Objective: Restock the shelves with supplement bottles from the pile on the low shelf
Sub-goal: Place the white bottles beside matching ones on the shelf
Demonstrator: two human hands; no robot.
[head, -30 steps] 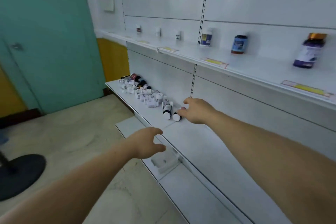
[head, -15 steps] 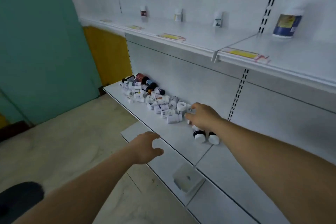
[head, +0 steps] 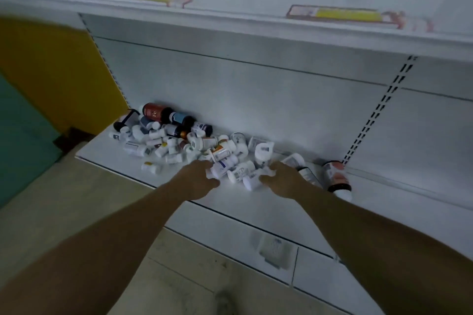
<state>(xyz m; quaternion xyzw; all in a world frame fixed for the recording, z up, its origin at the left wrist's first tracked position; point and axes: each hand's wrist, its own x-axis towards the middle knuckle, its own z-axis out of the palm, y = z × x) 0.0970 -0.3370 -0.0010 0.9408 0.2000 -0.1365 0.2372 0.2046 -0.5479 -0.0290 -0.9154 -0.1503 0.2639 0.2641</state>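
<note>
While both bare arms reach down to the low white metal shelf (head: 107,153), the heap of small white and dark plastic supplement bottles (head: 179,140) lies against the shelf's back panel, spreading from its left end towards the middle. At the near right edge of that heap, the left hand (head: 197,181) curls its fingers round a white bottle with a blue label (head: 222,165). Just to the right of it, the right hand (head: 284,181) rests on white bottles, fingers bent into them; I cannot tell whether it grips one. Beyond the right hand, away from the heap, lies a dark red-labelled bottle (head: 335,176) on its side.
</note>
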